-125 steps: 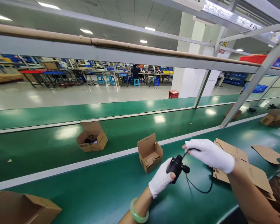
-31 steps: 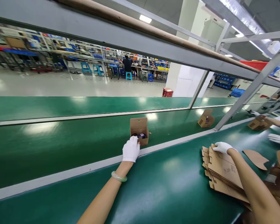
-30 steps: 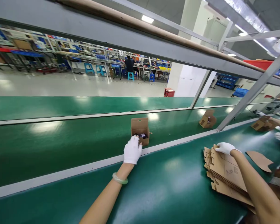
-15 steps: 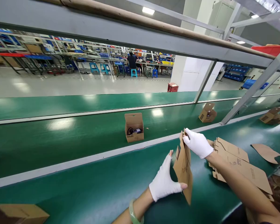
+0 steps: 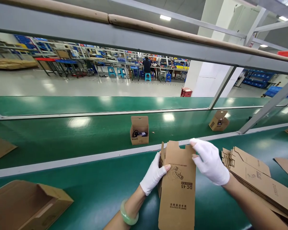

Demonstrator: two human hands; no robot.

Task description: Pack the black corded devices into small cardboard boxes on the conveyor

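Observation:
A brown cardboard box (image 5: 177,195), partly opened out from its flat form, stands up in front of me, its printed "DC 45" upside down. My left hand (image 5: 154,175), in a white fingerless glove, grips its left edge with the thumb on the printed face. At the upper right corner, the gloved fingers of my right hand (image 5: 210,162) are closed on the edge by a flap. To the right lies a stack of flat cardboard boxes (image 5: 261,179). An open box (image 5: 139,140) with a dark corded device inside sits beyond my hands.
An open box (image 5: 31,204) lies at the near left, and a piece of cardboard (image 5: 1,147) rests at the far left. Another open box (image 5: 219,121) stands right of centre on the green belt (image 5: 91,137). A metal beam (image 5: 134,32) crosses above, with a slanted post (image 5: 266,107) at right.
The box in my hands has turned its printed face towards me and widened. My left hand has moved up to its left edge. The view has swung left, showing more of the near-left box.

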